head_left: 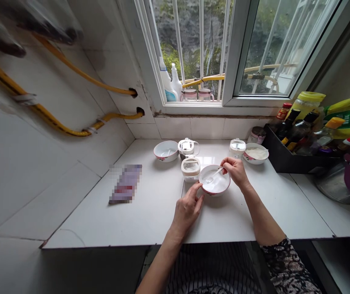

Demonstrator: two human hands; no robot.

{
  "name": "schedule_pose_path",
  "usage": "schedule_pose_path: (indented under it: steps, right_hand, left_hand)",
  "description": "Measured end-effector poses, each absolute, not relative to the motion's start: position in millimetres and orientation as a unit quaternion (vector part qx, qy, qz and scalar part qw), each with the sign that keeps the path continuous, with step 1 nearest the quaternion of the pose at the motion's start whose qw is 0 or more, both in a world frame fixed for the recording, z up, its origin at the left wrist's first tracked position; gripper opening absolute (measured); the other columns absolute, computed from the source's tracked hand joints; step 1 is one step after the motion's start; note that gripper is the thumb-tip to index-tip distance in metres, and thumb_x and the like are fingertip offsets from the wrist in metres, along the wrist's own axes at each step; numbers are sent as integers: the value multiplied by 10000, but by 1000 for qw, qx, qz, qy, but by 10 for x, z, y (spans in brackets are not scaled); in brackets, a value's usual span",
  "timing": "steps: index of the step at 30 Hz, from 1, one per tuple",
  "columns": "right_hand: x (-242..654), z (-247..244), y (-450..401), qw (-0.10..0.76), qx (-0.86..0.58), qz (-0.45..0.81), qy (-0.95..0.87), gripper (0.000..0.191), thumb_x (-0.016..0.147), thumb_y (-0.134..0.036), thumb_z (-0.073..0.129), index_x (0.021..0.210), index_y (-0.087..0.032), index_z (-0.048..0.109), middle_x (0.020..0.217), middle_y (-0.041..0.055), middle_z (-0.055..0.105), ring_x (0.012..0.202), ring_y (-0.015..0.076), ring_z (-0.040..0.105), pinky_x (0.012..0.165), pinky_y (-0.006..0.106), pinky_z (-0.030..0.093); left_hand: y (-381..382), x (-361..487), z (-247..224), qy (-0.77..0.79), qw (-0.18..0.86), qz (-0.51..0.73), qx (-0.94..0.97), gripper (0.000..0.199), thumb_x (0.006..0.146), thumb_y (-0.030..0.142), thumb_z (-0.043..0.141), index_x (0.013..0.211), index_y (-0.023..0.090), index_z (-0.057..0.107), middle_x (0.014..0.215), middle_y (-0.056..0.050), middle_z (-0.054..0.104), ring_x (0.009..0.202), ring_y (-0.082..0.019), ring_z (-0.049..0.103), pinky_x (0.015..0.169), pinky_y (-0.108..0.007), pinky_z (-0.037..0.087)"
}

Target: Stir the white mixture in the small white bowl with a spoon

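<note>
My right hand [234,169] pinches the handle of a white spoon [216,174]. The spoon's head dips into white grainy or powdery contents in a white bowl [214,192] with a reddish rim and floral pattern. At the bowl's left edge, the fingers of my left hand [188,208] hold its rim. Just left of the bowl stands a clear seasoning jar [191,170] with a white lid. Behind that jar is another lidded jar [186,147] with dark contents.
A second bowl [166,152] sits at the back left. At right stand a jar [238,148], a bowl of white contents [256,154] and a black box [280,157] of bottles, with a metal pot [331,185] beside it. A blurred purple packet [126,183] lies left.
</note>
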State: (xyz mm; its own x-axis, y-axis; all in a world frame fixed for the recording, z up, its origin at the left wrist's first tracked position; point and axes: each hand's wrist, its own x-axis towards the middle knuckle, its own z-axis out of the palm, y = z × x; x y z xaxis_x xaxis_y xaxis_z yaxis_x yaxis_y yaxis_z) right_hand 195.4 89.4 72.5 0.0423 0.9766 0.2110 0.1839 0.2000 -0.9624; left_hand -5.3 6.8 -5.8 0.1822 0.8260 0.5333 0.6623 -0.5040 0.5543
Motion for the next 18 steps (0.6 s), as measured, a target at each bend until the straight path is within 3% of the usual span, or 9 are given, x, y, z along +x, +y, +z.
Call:
schedule_pose_path:
  steps: [12,18]
  right_hand:
    - [1979,739,948,548,-515,453,-480,102,566,-233,534,569,-192,627,451,-10,595,485,131,536,553,265,448]
    - [1803,719,956,583,-488,445,-473,108,656,-280,599,715,-192,623,581,18,684,548,146,593,601,285,481]
  left_hand:
    - [62,-39,-36,483,98,420,762,401,897,117,555,1278,234,523,1073,-46,729,635,-119,678,657,-236,551]
    - [58,-30,-18,479,101,425,761,389,895,112,544,1263,234,513,1134,-52,718,614,-107,669,627,-233,546]
